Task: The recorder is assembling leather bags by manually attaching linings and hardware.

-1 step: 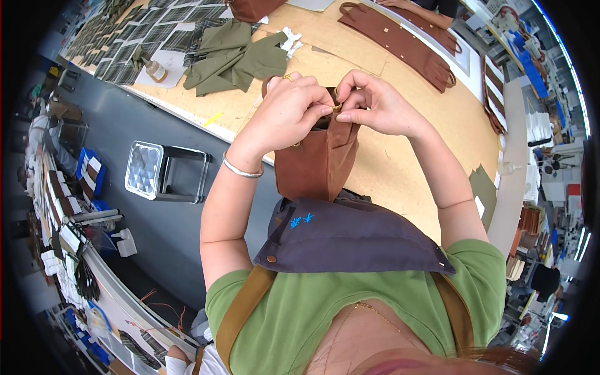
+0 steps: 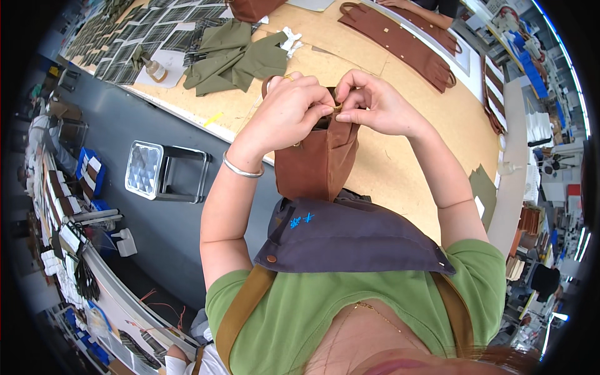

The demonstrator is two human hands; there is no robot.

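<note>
A brown bag (image 2: 312, 165) stands upright at the near edge of the work table, against the front of my dark apron. My left hand (image 2: 290, 106) pinches a small gold-coloured metal piece (image 2: 336, 108) at the bag's top edge, thumb and forefinger together. From the other side my right hand (image 2: 378, 107) closes its fingertips on the same spot. The exact kind of metal piece is too small to tell. Behind my left hand a brown handle loop (image 2: 265, 86) partly shows. Between my hands the bag's dark opening is visible, and its inside is mostly hidden.
Olive fabric pieces (image 2: 234, 59), a small bottle (image 2: 156, 70) and plaid cut pieces lie on the table (image 2: 387, 169) at far left. Flat brown bag panels (image 2: 400, 47) lie far right, near another person's arm (image 2: 431, 14). A stool (image 2: 165, 172) stands on the floor at left.
</note>
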